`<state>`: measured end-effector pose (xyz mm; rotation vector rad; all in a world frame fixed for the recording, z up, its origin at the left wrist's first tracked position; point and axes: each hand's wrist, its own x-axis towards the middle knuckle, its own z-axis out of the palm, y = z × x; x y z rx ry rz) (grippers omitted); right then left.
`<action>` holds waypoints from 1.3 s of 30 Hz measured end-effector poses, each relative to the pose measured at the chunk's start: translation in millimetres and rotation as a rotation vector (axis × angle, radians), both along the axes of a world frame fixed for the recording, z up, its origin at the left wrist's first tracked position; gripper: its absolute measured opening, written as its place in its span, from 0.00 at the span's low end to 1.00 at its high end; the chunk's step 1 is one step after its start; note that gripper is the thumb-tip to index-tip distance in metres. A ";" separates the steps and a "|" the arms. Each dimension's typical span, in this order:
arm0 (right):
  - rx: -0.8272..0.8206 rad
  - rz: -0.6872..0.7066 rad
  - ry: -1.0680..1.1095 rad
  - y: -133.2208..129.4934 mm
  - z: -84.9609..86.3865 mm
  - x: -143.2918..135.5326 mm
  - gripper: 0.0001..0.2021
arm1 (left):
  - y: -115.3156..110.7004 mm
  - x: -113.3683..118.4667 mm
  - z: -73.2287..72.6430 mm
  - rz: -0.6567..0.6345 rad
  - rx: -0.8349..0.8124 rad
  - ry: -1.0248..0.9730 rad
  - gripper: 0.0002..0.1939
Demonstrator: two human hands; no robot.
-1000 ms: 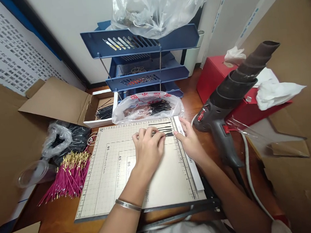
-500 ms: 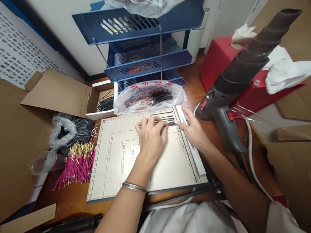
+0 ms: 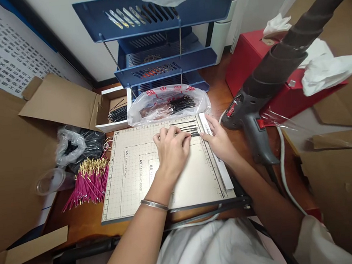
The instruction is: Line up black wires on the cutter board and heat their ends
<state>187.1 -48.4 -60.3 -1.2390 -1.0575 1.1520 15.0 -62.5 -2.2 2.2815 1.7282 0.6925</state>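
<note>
A cream cutting board (image 3: 180,188) with printed grid lines lies on the desk. Several short black wires (image 3: 190,127) lie side by side near its top right, their right ends close to a white strip (image 3: 217,157) along the board's edge. My left hand (image 3: 173,148) is closed, thumb and index finger pinching the lowest black wire. My right hand (image 3: 217,139) rests over the white strip, its thumb tip at the wire's right end and its fingers on the strip's far side; it grips the strip's upper part.
A heat gun (image 3: 255,101) stands at the right before a red box (image 3: 243,61). Behind the board are a plastic bag (image 3: 137,110) of black wires, a white box (image 3: 114,126) and blue trays (image 3: 159,70). Magenta wires (image 3: 88,183) lie at left.
The view has shifted slightly, so the board and desk items sit a little higher in the picture. Both hands keep nearly the same pose and place on the board.
</note>
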 end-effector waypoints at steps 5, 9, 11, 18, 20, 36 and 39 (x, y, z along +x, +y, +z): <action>0.001 -0.012 0.001 0.9 -2.5 -0.1 0.37 | 0.4 -0.1 0.6 -0.003 -0.011 -0.019 0.08; 0.014 -0.021 0.012 0.5 -1.8 -1.1 0.37 | 1.4 -0.6 -0.3 -0.013 -0.008 -0.036 0.08; 0.017 -0.022 0.012 0.5 -1.3 -1.1 0.37 | 1.9 -0.8 -1.3 -0.011 -0.007 -0.041 0.08; 0.002 -0.011 0.014 3.2 -2.3 2.1 0.38 | 2.7 -0.5 -3.5 -0.009 -0.018 -0.048 0.08; -0.003 -0.011 0.007 3.5 -1.2 2.3 0.38 | 2.6 -0.5 -3.8 -0.007 -0.012 -0.050 0.08; 0.008 0.000 0.019 5.2 0.6 0.4 0.36 | 0.1 0.3 -1.9 0.009 0.010 -0.026 0.09; 0.004 0.017 0.025 3.8 1.4 0.2 0.36 | -2.2 -0.1 -0.4 0.009 0.009 -0.050 0.08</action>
